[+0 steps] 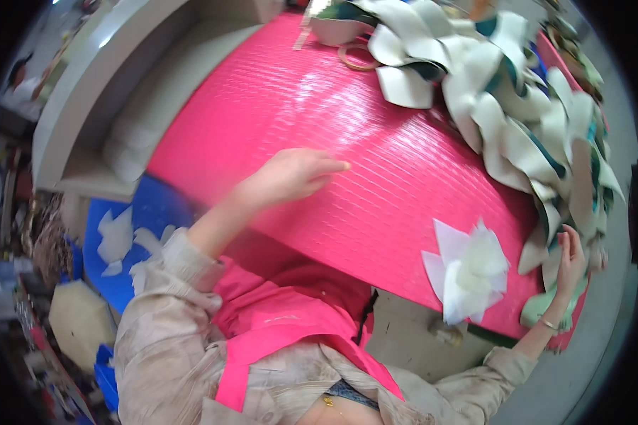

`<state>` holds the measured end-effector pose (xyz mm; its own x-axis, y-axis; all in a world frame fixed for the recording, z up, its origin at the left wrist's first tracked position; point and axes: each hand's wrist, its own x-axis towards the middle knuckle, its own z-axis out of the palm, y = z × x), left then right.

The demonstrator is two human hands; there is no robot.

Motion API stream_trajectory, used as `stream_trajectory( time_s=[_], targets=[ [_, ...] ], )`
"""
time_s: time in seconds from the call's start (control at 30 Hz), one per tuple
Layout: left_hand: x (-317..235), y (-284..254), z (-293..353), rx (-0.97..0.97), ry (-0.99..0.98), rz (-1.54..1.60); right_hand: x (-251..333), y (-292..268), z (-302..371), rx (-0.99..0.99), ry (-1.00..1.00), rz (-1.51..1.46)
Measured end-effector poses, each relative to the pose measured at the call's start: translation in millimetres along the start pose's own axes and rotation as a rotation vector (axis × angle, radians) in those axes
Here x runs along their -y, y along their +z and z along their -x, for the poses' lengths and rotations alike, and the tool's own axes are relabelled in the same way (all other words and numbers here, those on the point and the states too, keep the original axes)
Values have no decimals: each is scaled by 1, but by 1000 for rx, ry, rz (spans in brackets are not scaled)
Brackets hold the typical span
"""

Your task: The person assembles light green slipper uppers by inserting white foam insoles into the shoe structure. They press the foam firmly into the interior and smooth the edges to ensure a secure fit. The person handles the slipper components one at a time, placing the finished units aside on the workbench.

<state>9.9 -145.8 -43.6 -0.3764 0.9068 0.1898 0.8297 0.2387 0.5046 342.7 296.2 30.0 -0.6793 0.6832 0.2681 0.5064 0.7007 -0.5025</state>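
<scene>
My left hand point(294, 176) is over the middle of the pink table point(276, 127). Its thumb and fingers are pressed together, and whatever may be between them is too small to make out. At the table's right edge, my right hand point(571, 261) reaches to the near end of a large heap of curved white pieces point(485, 120) with dark green undersides. Its fingers are curled against the heap; what they grip is hidden. Between the hands, nearer the right one, lies a small stack of thin white cut sheets point(471, 273). A pale green piece point(542, 306) sits beside my right wrist.
A tan tape ring point(358, 58) lies by the heap's far left end. A grey, box-like housing point(85, 106) stands along the table's left side. Below it, a blue surface point(103, 258) carries white scraps. Another person point(25, 95) is at the far left.
</scene>
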Motion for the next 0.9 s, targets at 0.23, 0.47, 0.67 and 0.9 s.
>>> stream_trajectory(
  time_s=[0.23, 0.47, 0.67, 0.9],
  targets=[
    [32, -28, 46, -331, -342, 289, 222, 159, -16, 601, -528, -88],
    [39, -27, 242, -812, -903, 220, 344, 286, 44, 787, -1011, -3],
    [111, 46, 558, -1174, -1702, 140, 398, 323, 56, 911, -1156, 244],
    [174, 72, 697, -645, -2237, -261, 469, 316, 100, 1056, -1212, 317]
  ],
)
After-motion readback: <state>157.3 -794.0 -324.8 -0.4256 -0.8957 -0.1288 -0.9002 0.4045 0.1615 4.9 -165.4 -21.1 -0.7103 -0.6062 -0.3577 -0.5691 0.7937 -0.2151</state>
